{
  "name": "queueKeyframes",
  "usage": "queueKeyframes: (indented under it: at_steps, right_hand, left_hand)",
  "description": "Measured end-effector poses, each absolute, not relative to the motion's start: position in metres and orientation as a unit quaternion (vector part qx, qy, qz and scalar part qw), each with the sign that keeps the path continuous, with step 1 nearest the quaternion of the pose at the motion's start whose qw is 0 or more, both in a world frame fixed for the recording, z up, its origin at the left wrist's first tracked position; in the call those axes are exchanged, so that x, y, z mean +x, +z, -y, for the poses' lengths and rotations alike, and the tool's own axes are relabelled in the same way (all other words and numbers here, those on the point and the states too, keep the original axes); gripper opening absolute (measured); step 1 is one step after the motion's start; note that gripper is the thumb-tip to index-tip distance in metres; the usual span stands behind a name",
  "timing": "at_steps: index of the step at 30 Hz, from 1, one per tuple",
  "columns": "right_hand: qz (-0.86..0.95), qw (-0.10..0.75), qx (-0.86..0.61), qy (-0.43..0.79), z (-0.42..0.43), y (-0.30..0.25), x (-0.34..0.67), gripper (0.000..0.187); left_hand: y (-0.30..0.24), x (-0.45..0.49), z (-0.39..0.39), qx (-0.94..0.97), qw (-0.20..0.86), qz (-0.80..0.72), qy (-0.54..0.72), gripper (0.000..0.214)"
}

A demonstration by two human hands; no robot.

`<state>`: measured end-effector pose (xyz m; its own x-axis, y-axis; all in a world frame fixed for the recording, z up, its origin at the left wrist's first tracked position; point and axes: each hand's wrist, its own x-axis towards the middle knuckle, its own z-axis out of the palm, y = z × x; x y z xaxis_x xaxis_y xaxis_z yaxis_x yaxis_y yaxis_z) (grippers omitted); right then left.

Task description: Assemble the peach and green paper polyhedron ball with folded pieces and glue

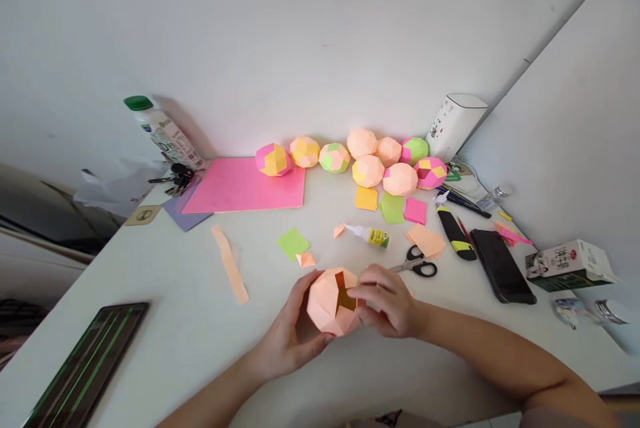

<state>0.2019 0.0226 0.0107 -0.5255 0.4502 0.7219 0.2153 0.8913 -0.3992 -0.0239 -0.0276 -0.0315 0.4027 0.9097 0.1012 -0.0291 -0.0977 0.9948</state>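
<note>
A peach faceted paper ball (325, 305) with a gap in its side sits in my left hand (280, 348), whose fingers and thumb wrap round it. My right hand (393, 305) pinches at the gap's right edge, fingertips partly inside; whether a loose piece is between them is hidden. Just beyond the ball lie a small folded peach piece (306, 260) and a green paper square (293, 243). A second folded piece (339, 231) rests at the nozzle of a glue bottle (373, 236). Black-handled scissors (423, 268) lie beyond my right hand.
Several finished paper balls (367, 171) line the wall. Sticky-note stacks (393, 208), peach squares (427, 241), a box cutter (456, 235), a phone (501, 267) and a milk carton (570, 267) are on the right. Leftward are a peach strip (231, 267), a pink board (240, 191) and a dark tray (87, 368).
</note>
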Motion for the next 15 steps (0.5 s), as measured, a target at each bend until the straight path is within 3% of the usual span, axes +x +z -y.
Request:
queueKeyframes:
  at_steps: [2,5,15]
  right_hand:
    - [0.876,0.392,-0.246,0.134,-0.043,0.017,0.200,0.017]
    - [0.910,0.219,-0.347,0.055,-0.080,0.019,0.189,0.022]
    - [0.934,0.051,-0.354,-0.006,-0.119,-0.012,0.174,0.022]
  left_hand:
    - [-0.032,-0.023,0.027,0.603,0.582,-0.350,0.419,0.078]
    - [-0.031,-0.021,0.025,0.590,0.590,-0.342,0.433,0.076]
    - [-0.027,-0.022,0.022,0.637,0.523,-0.373,0.426,0.075]
